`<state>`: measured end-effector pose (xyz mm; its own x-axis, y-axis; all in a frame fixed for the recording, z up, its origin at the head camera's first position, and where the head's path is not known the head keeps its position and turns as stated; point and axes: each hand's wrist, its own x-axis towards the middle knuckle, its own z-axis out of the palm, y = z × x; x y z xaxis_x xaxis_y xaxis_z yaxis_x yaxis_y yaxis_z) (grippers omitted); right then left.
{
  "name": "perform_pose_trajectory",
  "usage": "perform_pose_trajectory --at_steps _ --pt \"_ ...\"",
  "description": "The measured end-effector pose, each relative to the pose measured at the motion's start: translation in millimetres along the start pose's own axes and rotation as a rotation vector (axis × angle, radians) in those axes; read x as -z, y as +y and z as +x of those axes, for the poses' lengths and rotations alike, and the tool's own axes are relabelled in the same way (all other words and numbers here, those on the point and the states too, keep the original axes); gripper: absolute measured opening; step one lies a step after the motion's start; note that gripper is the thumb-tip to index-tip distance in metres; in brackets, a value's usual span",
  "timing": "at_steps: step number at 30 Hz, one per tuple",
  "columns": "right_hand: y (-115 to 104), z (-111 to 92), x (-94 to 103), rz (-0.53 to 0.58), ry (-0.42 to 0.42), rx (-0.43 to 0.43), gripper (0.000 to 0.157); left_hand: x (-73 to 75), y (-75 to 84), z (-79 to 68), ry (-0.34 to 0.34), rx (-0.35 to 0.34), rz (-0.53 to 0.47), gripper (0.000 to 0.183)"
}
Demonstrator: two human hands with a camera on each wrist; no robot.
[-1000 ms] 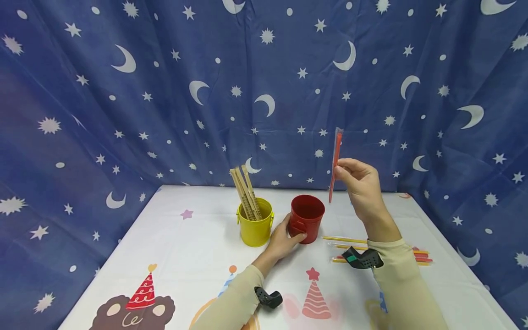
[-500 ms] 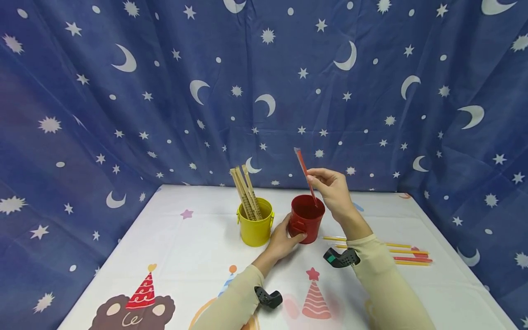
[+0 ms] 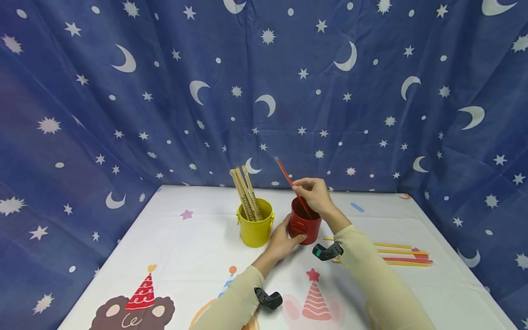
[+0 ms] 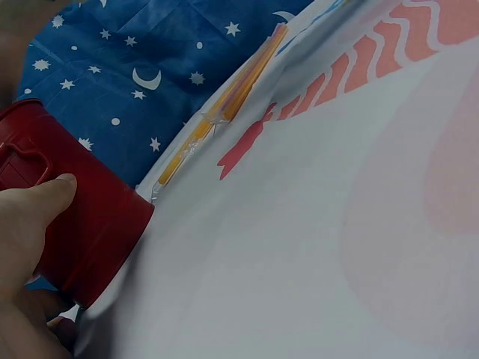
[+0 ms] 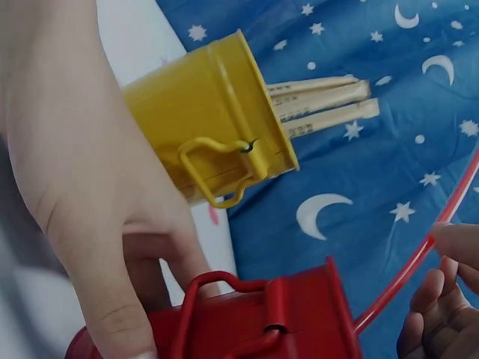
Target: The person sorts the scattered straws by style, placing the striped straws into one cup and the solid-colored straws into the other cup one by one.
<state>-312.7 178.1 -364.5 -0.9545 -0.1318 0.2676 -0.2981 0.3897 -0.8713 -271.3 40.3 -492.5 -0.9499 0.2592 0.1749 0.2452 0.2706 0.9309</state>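
Note:
A red straw [image 3: 284,170] in a clear wrapper is pinched between the thumb and fingers of my right hand [image 3: 316,197]. It leans to the left, with its lower end inside the small red bucket [image 3: 314,232]. My left hand [image 3: 283,242] grips that bucket from its left side, the thumb [image 4: 56,196] lying across the front near the folded handle. In the right wrist view, the straw [image 5: 397,286] runs from the bucket's mouth up to the right fingers [image 5: 458,243]. The bucket's inside is mostly hidden.
Left of the red bucket stands a yellow bucket [image 3: 252,234] holding several paper-wrapped sticks [image 3: 246,195], probably chopsticks. Several wrapped yellow and red straws [image 3: 402,252] lie on the white printed tablecloth [image 3: 198,243] at the right. A blue star-patterned curtain [image 3: 165,114] hangs behind.
My right hand has moved left and down, bringing the red straw from beside the red bucket into its mouth. The straw now tilts left. My left hand keeps its grip on the bucket.

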Motion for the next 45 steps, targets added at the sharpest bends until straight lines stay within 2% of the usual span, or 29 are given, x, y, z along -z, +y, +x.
perform_pose_trajectory --at_steps 6,9,17,26,35,42,45 --pt "6.2 0.2 -0.7 -0.035 -0.006 -0.044 0.025 -2.8 -1.8 -1.2 0.005 0.022 0.003 0.075" --pt "11.4 -4.5 5.0 -0.061 -0.002 -0.031 0.028 -5.9 -4.8 -1.6 0.006 0.031 -0.003 0.075" --pt "22.7 -21.5 28.3 -0.035 -0.005 0.0 0.033 -6.1 -7.5 0.6 0.021 0.04 0.004 0.075" --pt "34.3 -44.4 54.1 -0.074 -0.048 0.035 0.035 -7.5 -9.0 -0.8 0.029 0.045 0.001 0.078" --pt "59.5 -71.9 85.9 -0.128 -0.049 -0.034 0.039 -4.5 -6.0 3.4 0.025 0.018 0.013 0.075" --pt "76.4 -75.3 103.3 -0.202 -0.098 -0.025 0.038 -3.3 -5.5 3.7 0.026 0.021 0.008 0.076" --pt "84.7 -78.0 111.5 -0.217 -0.118 -0.047 0.034 -4.4 -6.1 2.3 0.02 0.029 0.005 0.077"
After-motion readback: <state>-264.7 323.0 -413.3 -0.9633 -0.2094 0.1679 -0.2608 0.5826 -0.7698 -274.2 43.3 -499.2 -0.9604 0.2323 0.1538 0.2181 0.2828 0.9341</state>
